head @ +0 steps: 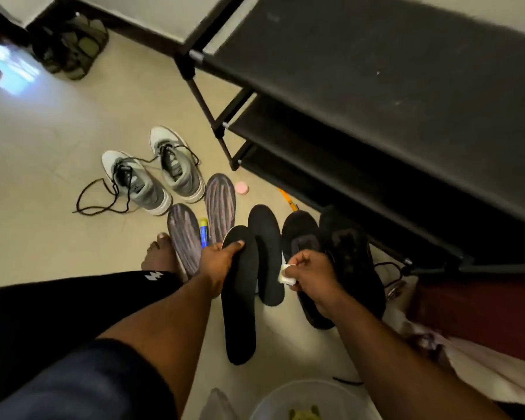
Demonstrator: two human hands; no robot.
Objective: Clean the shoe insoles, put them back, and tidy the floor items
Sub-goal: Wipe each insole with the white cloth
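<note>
i'm gripping one black insole (240, 298) with my left hand (217, 262), tilting it up off the floor (58, 140) for wiping, while my right hand (311, 272) is pinching a white wipe (285, 275) just beside it.

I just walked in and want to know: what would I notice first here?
First, the two hands in the middle: the left hand holds up a long black insole, and the right hand pinches a small white wipe beside it. Behind them, grey sneakers with loose laces sit on the floor, and a black shoe rack fills the right side.
</note>
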